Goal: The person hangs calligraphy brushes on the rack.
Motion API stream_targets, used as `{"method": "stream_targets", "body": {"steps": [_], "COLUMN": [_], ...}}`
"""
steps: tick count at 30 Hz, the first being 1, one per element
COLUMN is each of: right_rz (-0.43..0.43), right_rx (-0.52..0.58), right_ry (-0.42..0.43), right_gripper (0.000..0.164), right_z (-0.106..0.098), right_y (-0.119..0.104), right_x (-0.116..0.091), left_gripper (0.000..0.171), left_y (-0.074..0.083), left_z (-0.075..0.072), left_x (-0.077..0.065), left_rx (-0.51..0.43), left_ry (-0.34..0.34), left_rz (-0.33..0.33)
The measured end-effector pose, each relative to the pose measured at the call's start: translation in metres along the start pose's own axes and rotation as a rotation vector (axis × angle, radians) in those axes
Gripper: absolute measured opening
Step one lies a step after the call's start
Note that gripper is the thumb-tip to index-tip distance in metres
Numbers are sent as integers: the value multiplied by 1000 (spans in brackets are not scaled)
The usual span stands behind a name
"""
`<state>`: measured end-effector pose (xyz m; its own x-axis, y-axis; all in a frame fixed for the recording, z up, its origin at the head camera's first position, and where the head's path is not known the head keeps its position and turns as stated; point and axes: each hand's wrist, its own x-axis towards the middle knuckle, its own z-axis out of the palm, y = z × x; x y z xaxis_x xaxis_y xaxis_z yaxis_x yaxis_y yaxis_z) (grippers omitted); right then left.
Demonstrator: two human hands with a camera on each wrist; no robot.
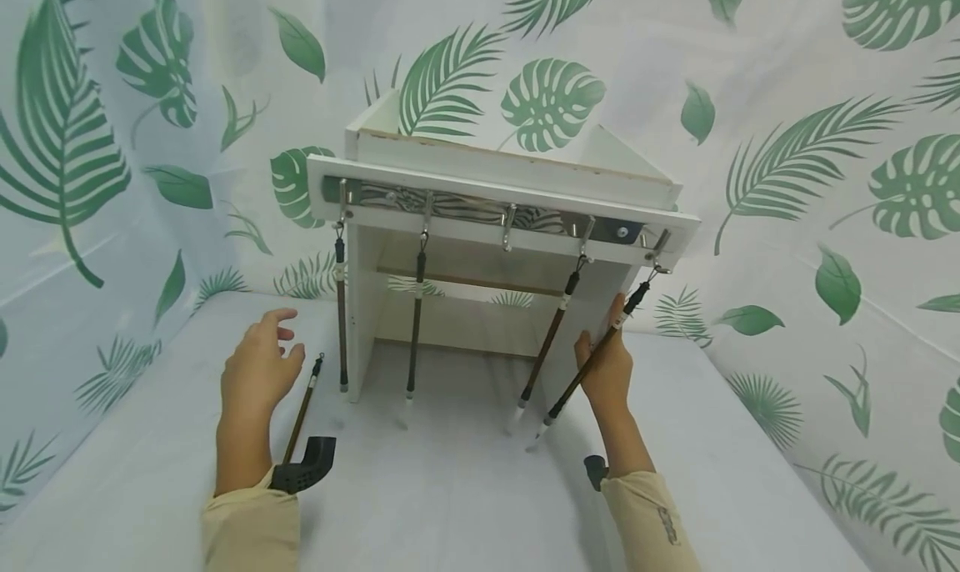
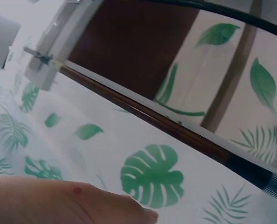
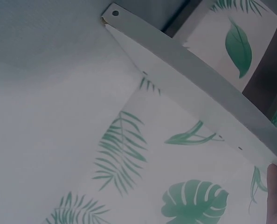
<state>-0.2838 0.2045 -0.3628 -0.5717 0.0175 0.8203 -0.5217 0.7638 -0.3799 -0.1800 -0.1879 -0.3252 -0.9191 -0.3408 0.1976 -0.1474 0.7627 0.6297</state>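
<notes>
A white shelf unit [image 1: 517, 162] stands on the table with a hook rail [image 1: 468, 211] along its front. Several calligraphy brushes hang from its hooks, among them a far-left brush [image 1: 342, 313] and a far-right brush [image 1: 592, 362]; the middle hook [image 1: 508, 226] bears none. My right hand [image 1: 609, 376] grips the front edge of the right side panel [image 3: 199, 74], thumb on its inner side, partly behind the far-right brush. Left of the shelf, my left hand [image 1: 258, 363] hovers with loosely bent fingers, holding nothing. A hanging brush [image 2: 115, 95] crosses the left wrist view above that hand.
Another brush [image 1: 303, 409] lies on the white tabletop [image 1: 450, 497] beside my left forearm, partly hidden by the black wrist camera mount [image 1: 306, 468]. Leaf-patterned sheeting [image 1: 787, 138] surrounds the table at the back and sides.
</notes>
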Motion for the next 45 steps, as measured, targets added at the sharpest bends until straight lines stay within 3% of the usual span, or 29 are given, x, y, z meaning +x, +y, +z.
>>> {"method": "stream_targets", "body": {"steps": [8,16,18,24,32,38,45], "right_rz": [23,40,44,45,28,55,47], "right_rx": [4,-4,-7,-1,4,-13,-9], "right_ry": [-22,-40,-39,-38,-40,-54,-45], "right_gripper": [81,79,79,77,79,79,79], "right_z": [-3,-3,-4,-5,-5,-5,-4], "right_y": [-3,-4,-4,-4,-2,-2,-2], "right_x": [1,2,2,0,-1,-1,0], "left_gripper": [54,66,71,75,70,73,77], "left_y": [-24,-47,-50,-56,-63,-60,-52], "left_z": [25,43,47,50,62,64,51], "left_x": [14,17,17,14,20,20,16], "left_rx": [32,-36,-22,78,132,83,-11], "left_ry": [-297,-465,-494,-531,-588,-615,-564], "left_rz": [-72,-231,-242,-213,-206,-221,-144]}}
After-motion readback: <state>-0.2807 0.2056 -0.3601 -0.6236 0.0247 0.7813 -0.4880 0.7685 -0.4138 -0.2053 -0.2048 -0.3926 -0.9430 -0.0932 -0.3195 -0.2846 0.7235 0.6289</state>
